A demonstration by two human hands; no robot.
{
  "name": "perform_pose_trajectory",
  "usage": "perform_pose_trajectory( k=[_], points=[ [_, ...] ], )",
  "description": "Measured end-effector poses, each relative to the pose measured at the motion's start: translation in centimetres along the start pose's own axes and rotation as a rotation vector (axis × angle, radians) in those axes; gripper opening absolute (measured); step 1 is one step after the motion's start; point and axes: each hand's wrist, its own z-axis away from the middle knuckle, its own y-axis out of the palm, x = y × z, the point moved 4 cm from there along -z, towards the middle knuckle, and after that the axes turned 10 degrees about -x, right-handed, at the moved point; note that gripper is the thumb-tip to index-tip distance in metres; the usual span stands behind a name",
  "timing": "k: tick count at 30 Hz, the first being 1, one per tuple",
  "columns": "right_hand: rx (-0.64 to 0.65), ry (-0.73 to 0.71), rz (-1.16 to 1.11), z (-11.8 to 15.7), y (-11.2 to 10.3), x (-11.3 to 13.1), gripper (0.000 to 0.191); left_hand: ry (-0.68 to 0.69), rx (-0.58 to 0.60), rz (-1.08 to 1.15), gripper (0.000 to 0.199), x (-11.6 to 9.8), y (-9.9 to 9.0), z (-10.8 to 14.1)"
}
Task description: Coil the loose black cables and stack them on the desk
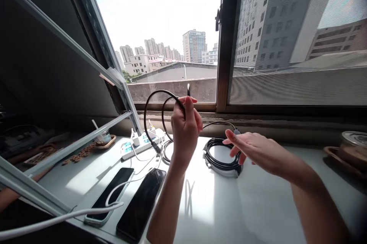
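The left hand clamped a looped black cable that bowed out towards ten o'clock, seemingly to keep it gathered, while the right hand, at four o'clock, was spread apart near a coiled cable, contact with the grey connector unclear

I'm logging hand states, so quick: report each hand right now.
Left hand: closed, holding a looped black cable.
Right hand: fingers partly extended at a cable connector; whether it grips it cannot be told.
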Motion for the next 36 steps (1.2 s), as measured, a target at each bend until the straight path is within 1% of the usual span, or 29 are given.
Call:
perform_pose_trajectory(
  k=[2,5,9,11,14,16,18,20,22,23,25,28,29,31,33,34,36],
  points=[
    [0.009,0.029,-0.139,-0.5,0.2,0.2,0.068,-0.045,0.1,0.076,0.035,-0.2,0.8,0.6],
    [-0.038,-0.011,-0.312,-0.6,-0.4,1.1,0.064,-0.124,0.227,0.138,0.037,-0.2,1.5,0.9],
    [-0.055,-0.089,-0.535,-0.5,-0.7,2.1,0.058,-0.236,0.405,0.133,0.038,0.3,2.3,1.6],
    [-0.087,-0.123,-0.652,-0.6,-0.7,2.4,0.053,-0.29,0.482,0.118,0.037,0.5,2.8,2.1],
    [-0.147,-0.108,-0.832,-0.6,-0.9,2.5,0.044,-0.336,0.569,0.091,0.035,0.6,3.4,2.9],
    [-0.179,-0.055,-0.945,-0.6,-1.1,2.4,0.035,-0.347,0.596,0.068,0.037,0.6,3.6,3.1],
    [-0.2,0.004,-1.063,-0.5,-1.3,2.2,0.027,-0.359,0.596,0.018,0.039,0.8,3.5,2.9],
    [-0.221,0.059,-1.189,-0.6,-1.5,1.9,0.02,-0.369,0.562,-0.044,0.041,1.1,3.1,2.3],
    [-0.253,0.109,-1.28,-0.7,-1.8,1.5,0.017,-0.352,0.487,-0.09,0.04,1.2,2.6,1.6],
    [-0.266,0.122,-1.288,-0.8,-2.0,1.2,0.018,-0.343,0.453,-0.101,0.04,1.2,2.3,1.3],
    [-0.249,0.117,-1.205,-0.9,-2.4,0.8,0.024,-0.34,0.422,-0.091,0.041,1.1,1.8,0.8],
    [-0.173,0.068,-0.991,-0.9,-2.7,0.5,0.035,-0.387,0.474,-0.028,0.046,1.1,1.6,0.7],
    [-0.147,0.058,-0.942,-0.8,-2.7,0.5,0.035,-0.405,0.495,-0.021,0.048,1.1,1.7,0.7],
    [-0.093,0.043,-0.899,-0.7,-2.5,0.6,0.027,-0.438,0.541,-0.045,0.051,1.6,2.0,1.0],
    [-0.005,0.033,-0.897,-0.5,-2.2,1.1,0.022,-0.466,0.581,-0.064,0.052,2.2,2.6,1.4],
    [0.048,0.023,-0.9,-0.3,-2.0,1.4,0.026,-0.476,0.586,-0.051,0.052,2.5,2.9,1.6],
    [0.164,-0.025,-0.888,0.1,-1.8,2.1,0.031,-0.504,0.558,0.019,0.048,2.8,3.5,2.1]
  ],
)
